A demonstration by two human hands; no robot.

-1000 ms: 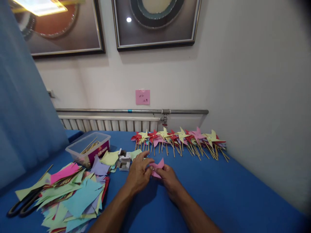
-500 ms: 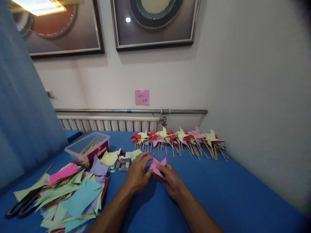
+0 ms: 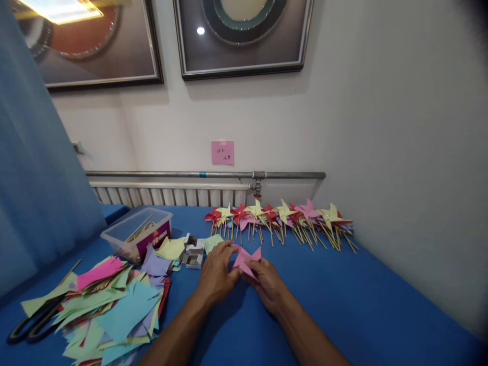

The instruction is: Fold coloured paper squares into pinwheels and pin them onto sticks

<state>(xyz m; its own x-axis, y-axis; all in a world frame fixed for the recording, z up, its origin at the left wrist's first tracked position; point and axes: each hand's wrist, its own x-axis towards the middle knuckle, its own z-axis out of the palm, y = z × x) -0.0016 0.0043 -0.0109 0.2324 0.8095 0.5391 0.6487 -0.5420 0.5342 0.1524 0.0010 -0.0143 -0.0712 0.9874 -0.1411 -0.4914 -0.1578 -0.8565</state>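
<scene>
A pink paper pinwheel [image 3: 244, 259] with its points folded in is held between both hands above the blue table. My right hand [image 3: 269, 284] pinches it near the centre, thumb on top and fingers beneath. At its left side, my left hand [image 3: 219, 269] grips the edge with thumb and fingertips. No stick shows on this pinwheel. Small open white boxes [image 3: 194, 254] stand just left of my left hand, one with small dark contents that I cannot make out.
Finished pinwheels on sticks [image 3: 284, 213] lie in a row at the back. Left are a clear plastic tub [image 3: 114, 236] of sticks, a heap of coloured paper pieces [image 3: 122, 310] and scissors [image 3: 38, 325]. A radiator [image 3: 171, 195] and pipe line the wall.
The pink pinwheel and the fingers of my left hand have shifted very slightly. Both hands keep hold of it, and all else is unchanged.
</scene>
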